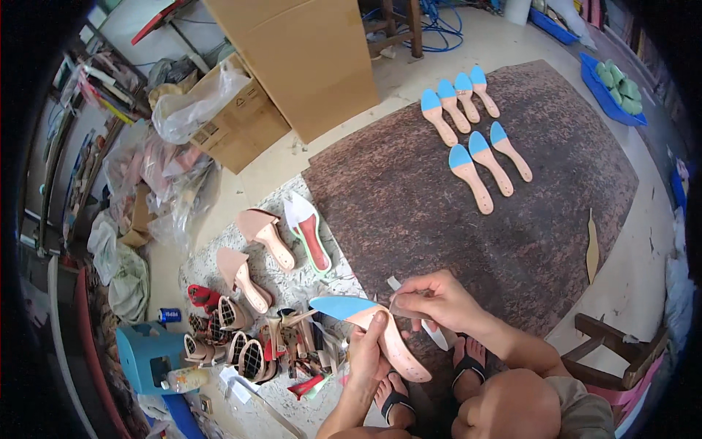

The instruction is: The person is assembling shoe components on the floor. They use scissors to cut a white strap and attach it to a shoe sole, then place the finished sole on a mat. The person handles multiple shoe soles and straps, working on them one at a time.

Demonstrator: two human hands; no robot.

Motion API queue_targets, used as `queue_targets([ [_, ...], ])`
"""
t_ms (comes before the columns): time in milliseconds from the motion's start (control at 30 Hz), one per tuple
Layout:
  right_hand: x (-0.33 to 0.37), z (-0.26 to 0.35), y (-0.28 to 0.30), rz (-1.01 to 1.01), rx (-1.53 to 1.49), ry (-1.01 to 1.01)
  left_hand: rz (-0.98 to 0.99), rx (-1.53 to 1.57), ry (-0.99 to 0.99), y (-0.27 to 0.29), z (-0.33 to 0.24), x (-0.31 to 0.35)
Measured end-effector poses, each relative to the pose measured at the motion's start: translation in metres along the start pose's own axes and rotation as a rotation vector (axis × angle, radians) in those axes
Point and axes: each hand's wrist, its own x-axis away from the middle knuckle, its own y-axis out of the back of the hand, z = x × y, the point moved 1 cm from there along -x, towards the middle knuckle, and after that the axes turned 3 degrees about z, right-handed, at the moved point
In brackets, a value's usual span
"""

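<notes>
My left hand [363, 356] grips a beige shoe insole [398, 350] with a bright blue toe end, thumb on top and the blue tip pointing left. Closed in a pinch at the insole's right edge, my right hand [441, 301] holds a thin white strip [439, 336]. One end of the strip shows above the fingers and another part hangs below them. Whether the strip touches the insole is hard to see. Ahead on the dark mat lie two rows of similar blue-tipped insoles [472, 178].
The dark mat [541, 241] covers much of the floor. To my left are mule shoes [276, 245], a pile of shoe parts and tools [300, 344], and a teal stool [139, 355]. Cardboard boxes [314, 73] stand behind. A wooden frame [614, 351] and blue tray [610, 91] are right.
</notes>
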Motion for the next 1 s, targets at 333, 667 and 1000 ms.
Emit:
queue_targets([
  [333,-0.002,0.007,-0.002,0.027,-0.066,-0.020,0.055,-0.003,-0.003,-0.006,0.007,-0.001],
  [667,0.005,0.013,0.011,-0.233,0.020,0.164,-0.043,0.083,-0.022,-0.008,0.003,0.002],
  [1000,0.007,-0.007,-0.009,-0.188,0.460,0.456,-0.101,0.011,-0.283,-0.018,0.004,-0.001],
])
